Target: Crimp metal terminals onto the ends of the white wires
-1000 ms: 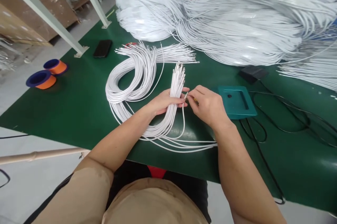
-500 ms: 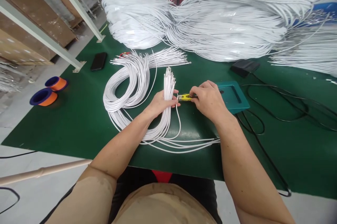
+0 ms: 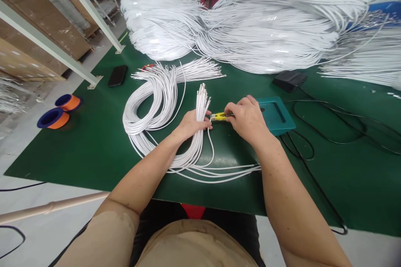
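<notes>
In the middle of the green table, my left hand [image 3: 193, 123] is closed around an upright bundle of white wires [image 3: 199, 110], their tips fanned just above the fingers. One single wire [image 3: 212, 146] stands apart from the bundle, its upper end bent near the left fingertips. A small yellow tool with a metal tip [image 3: 220, 116] is pinched in my right hand [image 3: 246, 116]. Its tip meets or nearly meets the single wire's end; the exact contact is too small to tell. The held wires curve down into a coil on the table.
A larger wire coil [image 3: 138, 118] lies to the left, and huge white wire heaps [image 3: 269, 29] fill the back. Right of my hand are a teal tray [image 3: 287, 123], a black box [image 3: 290, 80] and black cables. Orange spools [image 3: 54, 120] and a phone [image 3: 118, 75] sit left.
The single wire's upper end now looks more bent at the tool's tip. Both hands keep their hold, and the view has shifted slightly.
</notes>
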A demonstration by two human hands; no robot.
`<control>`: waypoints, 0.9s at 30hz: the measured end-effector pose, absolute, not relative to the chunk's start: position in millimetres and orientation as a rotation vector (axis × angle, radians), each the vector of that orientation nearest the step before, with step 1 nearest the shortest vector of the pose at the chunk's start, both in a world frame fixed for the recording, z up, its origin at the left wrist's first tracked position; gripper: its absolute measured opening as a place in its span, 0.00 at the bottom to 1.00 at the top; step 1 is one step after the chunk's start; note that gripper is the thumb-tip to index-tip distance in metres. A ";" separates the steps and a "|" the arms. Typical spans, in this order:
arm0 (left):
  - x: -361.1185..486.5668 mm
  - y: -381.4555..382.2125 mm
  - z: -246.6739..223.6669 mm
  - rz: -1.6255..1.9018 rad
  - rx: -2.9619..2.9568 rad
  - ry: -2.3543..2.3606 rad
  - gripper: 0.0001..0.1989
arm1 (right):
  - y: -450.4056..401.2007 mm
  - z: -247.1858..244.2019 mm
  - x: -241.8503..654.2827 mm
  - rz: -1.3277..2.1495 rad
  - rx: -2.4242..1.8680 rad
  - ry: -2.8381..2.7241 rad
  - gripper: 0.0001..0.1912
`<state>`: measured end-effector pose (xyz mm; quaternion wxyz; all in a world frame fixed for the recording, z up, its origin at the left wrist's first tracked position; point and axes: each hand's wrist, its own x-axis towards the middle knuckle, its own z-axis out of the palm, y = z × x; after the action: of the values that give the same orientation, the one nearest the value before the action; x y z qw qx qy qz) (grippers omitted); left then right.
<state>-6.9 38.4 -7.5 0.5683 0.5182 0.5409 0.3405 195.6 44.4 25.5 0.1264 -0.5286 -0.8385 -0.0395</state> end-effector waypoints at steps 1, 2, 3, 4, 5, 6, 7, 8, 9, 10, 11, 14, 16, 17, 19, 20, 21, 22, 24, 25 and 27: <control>-6.9 38.3 -6.1 0.789 1.210 1.268 0.22 | 43.4 24.9 196.6 -0.158 -1.570 -2.387 0.09; -7.0 38.1 -4.6 0.780 1.206 1.266 0.22 | 42.4 23.6 197.9 -0.219 -1.627 -2.308 0.12; -7.2 37.8 -3.2 0.771 1.203 1.264 0.22 | 41.5 21.8 199.3 -0.284 -1.703 -2.219 0.14; -7.5 37.6 -1.8 0.764 1.198 1.261 0.22 | 40.9 19.6 200.8 -0.337 -1.782 -2.141 0.17; -7.9 37.3 -0.7 0.759 1.189 1.257 0.22 | 40.7 17.2 202.4 -0.367 -1.847 -2.088 0.18; -8.5 37.1 0.3 0.759 1.173 1.252 0.22 | 40.7 14.9 203.7 -0.376 -1.888 -2.063 0.20; -9.2 36.8 1.1 0.764 1.149 1.248 0.22 | 41.0 13.2 204.9 -0.373 -1.903 -2.063 0.20; -10.0 36.5 1.8 0.775 1.123 1.245 0.22 | 41.6 12.3 205.7 -0.369 -1.901 -2.073 0.20; -10.9 36.2 2.4 0.792 1.096 1.242 0.22 | 42.1 12.6 205.9 -0.370 -1.892 -2.077 0.20; -11.9 35.9 2.8 0.816 1.071 1.235 0.22 | 42.5 14.4 205.4 -0.372 -1.877 -2.066 0.20; -12.9 35.6 3.2 0.845 1.045 1.221 0.23 | 42.3 17.6 203.8 -0.362 -1.850 -2.053 0.19; -15.1 34.7 3.4 0.934 0.993 1.156 0.25 | 36.3 33.3 191.1 -0.149 -1.635 -2.112 0.14; -15.5 34.1 3.0 0.991 0.989 1.097 0.26 | 26.7 43.5 176.8 0.152 -1.374 -2.266 0.13; -15.6 33.8 2.7 1.015 0.989 1.066 0.26 | 20.8 47.0 168.7 0.302 -1.217 -2.390 0.14; -15.5 33.2 2.4 1.038 0.985 1.012 0.28 | 8.8 49.5 152.6 0.473 -1.052 -2.660 0.13; -15.5 33.1 2.5 1.037 0.976 0.997 0.29 | 3.5 49.0 145.4 0.480 -1.068 -2.764 0.13; -15.6 33.2 2.6 1.028 0.964 0.990 0.30 | -1.2 47.8 139.1 0.442 -1.112 -2.839 0.13; -15.8 33.5 2.8 1.022 0.949 0.991 0.30 | -5.2 46.7 133.9 0.406 -1.156 -2.895 0.14; -16.3 34.6 3.2 1.010 0.915 1.008 0.28 | -11.8 46.3 127.0 0.418 -1.299 -2.960 0.14; -16.6 35.3 3.3 1.004 0.895 1.028 0.26 | -14.8 47.5 125.3 0.475 -1.372 -2.989 0.14; -17.0 36.5 3.1 0.979 0.868 1.081 0.23 | -20.4 52.2 125.4 0.658 -1.450 -3.024 0.13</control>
<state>-17.0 36.5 3.1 0.6611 0.3837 0.4781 0.4327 125.4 -20.4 52.2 -0.1375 -0.4201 -0.8765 0.1907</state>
